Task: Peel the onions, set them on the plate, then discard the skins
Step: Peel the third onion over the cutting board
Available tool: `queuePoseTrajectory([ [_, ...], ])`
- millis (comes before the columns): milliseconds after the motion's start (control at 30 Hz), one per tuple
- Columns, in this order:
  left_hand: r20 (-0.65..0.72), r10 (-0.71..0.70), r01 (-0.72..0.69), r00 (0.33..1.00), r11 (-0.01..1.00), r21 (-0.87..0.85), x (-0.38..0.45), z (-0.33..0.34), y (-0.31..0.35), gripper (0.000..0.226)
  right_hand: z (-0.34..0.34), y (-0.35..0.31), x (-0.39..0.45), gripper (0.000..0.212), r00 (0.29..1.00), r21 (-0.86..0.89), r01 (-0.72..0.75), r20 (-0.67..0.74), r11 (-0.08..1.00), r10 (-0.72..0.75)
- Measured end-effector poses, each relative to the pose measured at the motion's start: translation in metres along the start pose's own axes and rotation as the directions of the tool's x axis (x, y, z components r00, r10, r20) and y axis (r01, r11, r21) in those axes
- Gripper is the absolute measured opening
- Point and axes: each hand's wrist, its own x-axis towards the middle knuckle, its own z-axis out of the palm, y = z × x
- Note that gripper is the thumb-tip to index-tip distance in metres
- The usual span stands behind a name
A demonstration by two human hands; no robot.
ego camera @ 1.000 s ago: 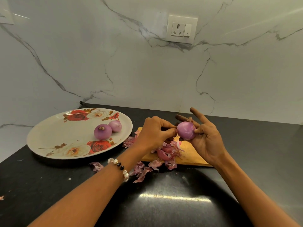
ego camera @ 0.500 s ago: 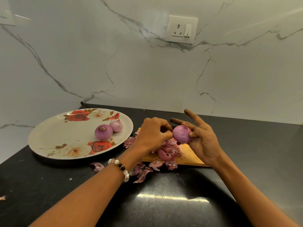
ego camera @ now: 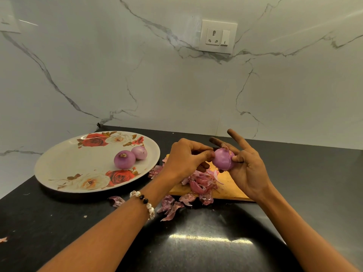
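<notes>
A purple onion (ego camera: 224,160) is held above the wooden cutting board (ego camera: 229,188). My right hand (ego camera: 249,169) grips it between thumb and curled fingers, with two fingers sticking out straight. My left hand (ego camera: 186,158) is curled with its thumb and fingertips against the onion's left side, at the skin. Two peeled onions (ego camera: 124,160) (ego camera: 139,152) lie on the floral plate (ego camera: 74,165) to the left. Loose purple skins (ego camera: 200,183) are heaped on the board and spill onto the counter in front of it.
The black counter (ego camera: 304,193) runs to a marble wall with a socket (ego camera: 217,36). Stray skin pieces (ego camera: 116,200) lie near the plate's front rim, and one scrap (ego camera: 3,239) sits at the far left edge.
Both hands with the onion dipped slightly lower and left, then came back up. The onion has turned a little in my right hand.
</notes>
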Motion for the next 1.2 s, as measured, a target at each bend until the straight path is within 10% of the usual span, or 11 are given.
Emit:
queuePoseTrajectory([
  [833,-0.083,0.232,-0.189,0.969,0.916,0.354,-0.002,0.010,-0.007,0.004,0.000,0.008,0.001,0.083,0.999,-0.059,0.023,0.036,0.998,-0.021],
  [1200,0.040,-0.171,0.176,0.984,0.967,-0.184,-0.004,0.013,0.002,0.013,-0.001,0.003,0.001,0.072,0.997,0.040,0.061,-0.040,0.997,-0.060],
])
